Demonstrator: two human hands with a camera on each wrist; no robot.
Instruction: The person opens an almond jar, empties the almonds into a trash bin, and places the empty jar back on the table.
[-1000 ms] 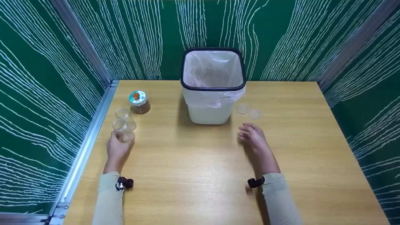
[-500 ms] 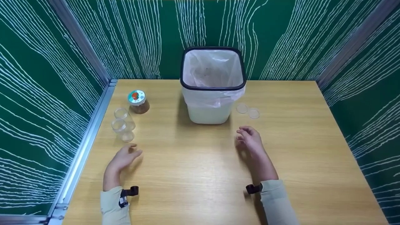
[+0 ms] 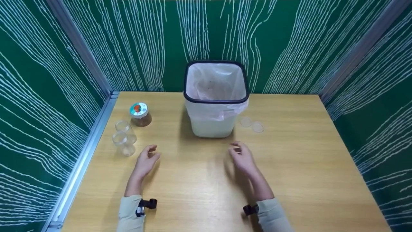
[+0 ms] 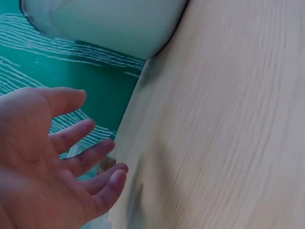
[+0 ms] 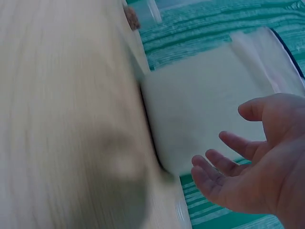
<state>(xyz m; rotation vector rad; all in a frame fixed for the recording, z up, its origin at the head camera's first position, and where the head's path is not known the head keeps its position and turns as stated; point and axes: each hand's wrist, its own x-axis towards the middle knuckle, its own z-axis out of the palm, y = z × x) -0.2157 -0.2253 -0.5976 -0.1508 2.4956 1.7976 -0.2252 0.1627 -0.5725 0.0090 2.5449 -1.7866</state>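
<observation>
My left hand [image 3: 146, 162] hovers over the table just right of two clear plastic cups, its fingers loosely bent around nothing. One cup [image 3: 120, 139] stands in front of the other cup [image 3: 125, 128] at the table's left side. Nearby is a jar [image 3: 141, 115] with brown contents and a white-and-teal lid. My right hand [image 3: 243, 159] hangs over the table in front of the bin [image 3: 210, 125], holding nothing. In the right wrist view its fingers [image 5: 233, 143] are relaxed and spread. Two clear round lids [image 3: 246, 121] lie flat to the right of the bin.
The bin is white with a black rim and a thin plastic liner [image 3: 222, 111]. It stands at the back middle of the wooden table [image 3: 305, 154]. Green panels [image 3: 289, 42] with white lines rise behind and at both sides, with metal framing along the left edge.
My left hand has let go of the front cup and moved right, away from the cups. My right hand has shifted left and nearer to me, away from the lids.
</observation>
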